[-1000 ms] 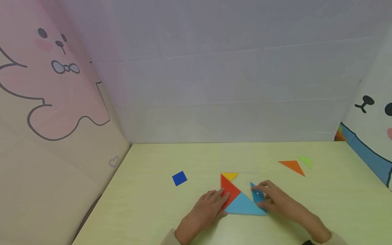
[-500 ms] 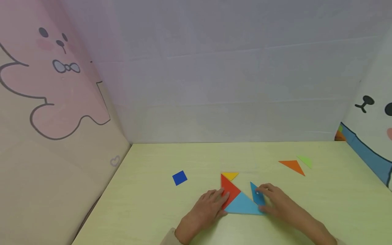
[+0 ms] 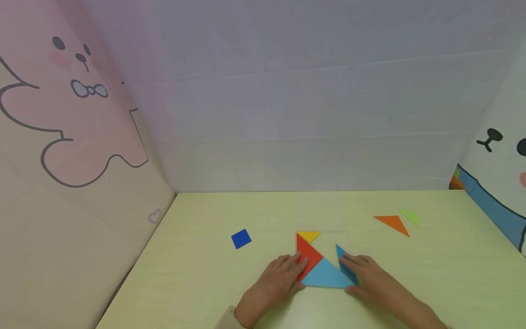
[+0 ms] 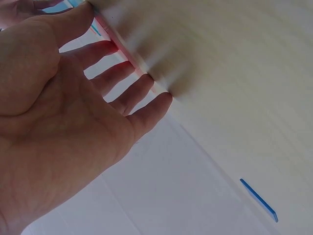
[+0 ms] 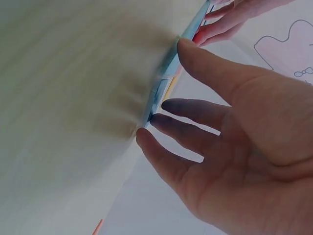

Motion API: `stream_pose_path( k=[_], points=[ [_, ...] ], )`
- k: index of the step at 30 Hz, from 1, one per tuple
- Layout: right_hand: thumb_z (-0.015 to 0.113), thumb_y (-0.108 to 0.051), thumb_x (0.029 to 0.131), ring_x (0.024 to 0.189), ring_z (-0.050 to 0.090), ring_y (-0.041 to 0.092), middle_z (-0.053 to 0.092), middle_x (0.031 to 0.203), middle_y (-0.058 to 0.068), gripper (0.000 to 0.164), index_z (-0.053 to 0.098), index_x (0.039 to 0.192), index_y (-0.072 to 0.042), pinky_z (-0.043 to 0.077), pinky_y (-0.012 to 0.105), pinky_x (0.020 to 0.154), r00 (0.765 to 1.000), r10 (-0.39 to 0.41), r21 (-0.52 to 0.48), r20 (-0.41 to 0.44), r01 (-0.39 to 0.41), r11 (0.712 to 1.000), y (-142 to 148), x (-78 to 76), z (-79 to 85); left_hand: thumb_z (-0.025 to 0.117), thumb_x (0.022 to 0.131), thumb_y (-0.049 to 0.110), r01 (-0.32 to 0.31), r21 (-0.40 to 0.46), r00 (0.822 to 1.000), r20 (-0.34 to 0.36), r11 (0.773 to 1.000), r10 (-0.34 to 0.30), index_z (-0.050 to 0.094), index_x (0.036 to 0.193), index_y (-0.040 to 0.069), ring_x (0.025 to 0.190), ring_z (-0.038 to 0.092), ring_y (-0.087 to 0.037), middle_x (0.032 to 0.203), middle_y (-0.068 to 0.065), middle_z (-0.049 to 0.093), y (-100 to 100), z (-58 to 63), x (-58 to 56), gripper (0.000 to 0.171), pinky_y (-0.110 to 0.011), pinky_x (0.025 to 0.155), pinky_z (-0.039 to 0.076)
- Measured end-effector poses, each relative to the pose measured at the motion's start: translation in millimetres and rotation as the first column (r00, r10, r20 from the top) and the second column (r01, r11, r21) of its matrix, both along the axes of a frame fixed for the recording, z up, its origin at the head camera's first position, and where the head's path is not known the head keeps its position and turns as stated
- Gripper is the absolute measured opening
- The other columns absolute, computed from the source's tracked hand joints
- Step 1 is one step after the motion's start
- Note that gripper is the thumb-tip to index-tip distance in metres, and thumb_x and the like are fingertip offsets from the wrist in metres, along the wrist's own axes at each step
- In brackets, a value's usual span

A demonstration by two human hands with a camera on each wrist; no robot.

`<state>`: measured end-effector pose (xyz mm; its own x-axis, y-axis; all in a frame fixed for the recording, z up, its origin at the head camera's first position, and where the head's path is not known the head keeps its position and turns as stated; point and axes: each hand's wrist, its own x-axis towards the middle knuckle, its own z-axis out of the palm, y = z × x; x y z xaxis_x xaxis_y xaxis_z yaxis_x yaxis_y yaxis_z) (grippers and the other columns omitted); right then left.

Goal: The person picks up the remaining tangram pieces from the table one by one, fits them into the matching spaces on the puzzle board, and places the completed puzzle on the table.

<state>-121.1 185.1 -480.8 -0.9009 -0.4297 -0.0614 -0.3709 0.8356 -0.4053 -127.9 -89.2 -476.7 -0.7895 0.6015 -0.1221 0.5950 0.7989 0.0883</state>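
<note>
In the head view, a red tangram triangle [image 3: 309, 257] and a light blue triangle [image 3: 326, 277] lie edge to edge on the table. My left hand [image 3: 271, 283] rests on the red triangle with extended fingers, its thumb by the lower edge. Fingers of my right hand [image 3: 371, 281] lie over a mid-blue tangram piece [image 3: 342, 256], partly hiding its shape. The right thumb touches the right corner of the light blue triangle. The mid-blue piece stands along that triangle's sloping edge, with a gap narrowing downward. A yellow triangle [image 3: 309, 236] lies against the red one's upper edge.
A dark blue square [image 3: 241, 239] lies to the left on the pale table [image 3: 197, 274]. Toward the back right are an orange triangle [image 3: 393, 224] and a light green triangle [image 3: 410, 217]. A white cloth wall [image 3: 312, 114] stands behind the table.
My right hand has shifted from pinching the mid-blue piece to laying straighter fingers over it; its thumb has moved down to the light blue triangle's corner. The left hand stays put.
</note>
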Motion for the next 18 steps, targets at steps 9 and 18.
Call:
stream_pose_path(
  k=[9,18],
  points=[
    [0.078,-0.031,0.09,0.123,0.054,0.036,0.058,0.143,0.017,0.061,0.061,0.139,0.001,0.054,0.05,0.095,0.995,0.02,0.054,-0.093,-0.015,0.998,-2.0,8.6,-4.2,0.059,0.103,0.043,0.012,0.005,1.0,-0.005,1.0,-0.012,0.043,0.158,0.023,0.14,0.043,-0.019,0.159,0.0,0.042,-0.7,-1.5,-0.8,0.061,-0.034,0.113,0.042],
    [0.078,-0.032,0.09,0.122,0.055,0.037,0.059,0.142,0.017,0.058,0.064,0.138,-0.002,0.055,0.05,0.094,0.992,0.035,0.054,-0.122,-0.028,0.998,-1.8,8.3,-3.4,0.06,0.103,0.044,0.036,0.042,0.999,-0.003,0.998,-0.036,0.047,0.156,0.019,0.136,0.047,-0.02,0.157,-0.001,0.045,-2.0,-2.2,-5.9,0.06,-0.032,0.11,0.044]
  ],
)
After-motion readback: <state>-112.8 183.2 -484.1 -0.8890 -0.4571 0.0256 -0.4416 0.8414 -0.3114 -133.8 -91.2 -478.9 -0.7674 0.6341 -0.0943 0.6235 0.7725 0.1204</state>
